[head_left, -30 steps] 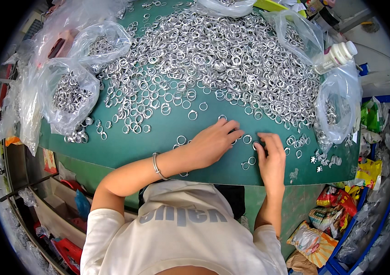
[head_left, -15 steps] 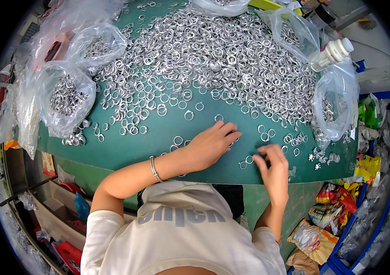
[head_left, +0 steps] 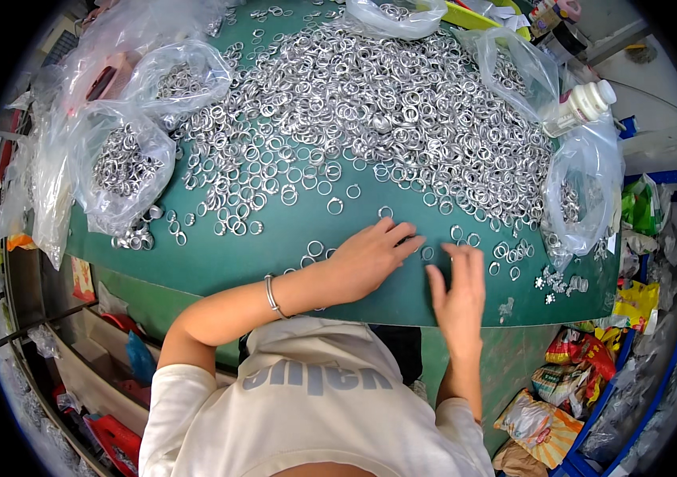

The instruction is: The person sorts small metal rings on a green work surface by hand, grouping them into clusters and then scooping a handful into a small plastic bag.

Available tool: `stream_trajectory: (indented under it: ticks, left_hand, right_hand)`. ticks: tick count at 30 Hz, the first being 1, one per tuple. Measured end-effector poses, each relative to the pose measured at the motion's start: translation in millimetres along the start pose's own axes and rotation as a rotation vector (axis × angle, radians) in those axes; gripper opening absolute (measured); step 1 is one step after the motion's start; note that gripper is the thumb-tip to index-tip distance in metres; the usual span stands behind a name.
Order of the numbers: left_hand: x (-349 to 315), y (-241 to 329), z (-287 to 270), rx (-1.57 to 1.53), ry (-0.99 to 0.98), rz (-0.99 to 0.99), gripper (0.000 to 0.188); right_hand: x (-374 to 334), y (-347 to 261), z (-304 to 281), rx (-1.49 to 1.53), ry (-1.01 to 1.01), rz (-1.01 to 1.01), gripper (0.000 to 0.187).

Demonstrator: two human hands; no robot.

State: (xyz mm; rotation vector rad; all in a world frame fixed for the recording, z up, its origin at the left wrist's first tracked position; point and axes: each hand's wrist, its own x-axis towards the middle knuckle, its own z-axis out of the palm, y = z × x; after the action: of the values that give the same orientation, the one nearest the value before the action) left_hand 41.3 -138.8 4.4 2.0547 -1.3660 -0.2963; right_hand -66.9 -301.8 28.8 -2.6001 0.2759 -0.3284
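A wide heap of silver finger rings (head_left: pixel 402 103) covers the far part of the green table (head_left: pixel 290 230). My left hand (head_left: pixel 370 261), a silver bangle (head_left: pixel 272 296) on its wrist, is palm down near the front edge. Its fingers are bent and its thumb is hidden; what they hold, if anything, cannot be made out. My right hand (head_left: pixel 459 298) is open beside it, thumb and fingers apart. A single ring (head_left: pixel 427 253) lies between the two hands. Loose rings (head_left: pixel 473 239) lie just beyond the right fingertips, and several more (head_left: pixel 314 249) beside my left hand.
Clear plastic bags of rings stand at the left (head_left: pixel 124 171) and right (head_left: pixel 581 199). A white bottle (head_left: pixel 585 103) leans at the far right. Small flower-shaped silver pieces (head_left: pixel 549 280) lie near the right edge. Colourful packets (head_left: pixel 545 425) sit by a blue rack (head_left: pixel 632 389).
My right hand has moved left and away from me, toward my left hand. Two rings beside its thumb no longer lie there; one ring now shows between the hands. The view has shifted slightly.
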Motion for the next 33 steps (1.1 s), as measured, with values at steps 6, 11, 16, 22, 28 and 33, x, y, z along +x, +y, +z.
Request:
stream_trajectory:
  ticks: [6, 11, 16, 22, 28, 33]
  left_hand:
    - [1, -2, 6, 0.076, -0.04, 0.029, 0.043]
    - [-2, -3, 3, 0.058, -0.028, 0.014, 0.043]
    - [-2, -2, 4, 0.075, -0.039, 0.0, 0.043]
    - [-8, -3, 1, 0.04, -0.019, -0.019, 0.044]
    - [-15, 1, 0, 0.009, -0.018, -0.003, 0.043]
    - [-15, 1, -1, -0.001, -0.025, -0.001, 0.042]
  right_hand:
    - [6, 18, 12, -0.051, 0.093, -0.069, 0.011]
    - [16, 33, 0, -0.271, 0.187, 0.049, 0.019]
    - [63, 10, 20, -0.113, 0.036, -0.215, 0.04]
    - [60, 4, 29, -0.202, -0.21, -0.316, 0.042]
    - [38, 15, -2, -0.047, -0.021, -0.244, 0.021]
    - [42, 20, 2, -0.024, 0.069, -0.136, 0.029]
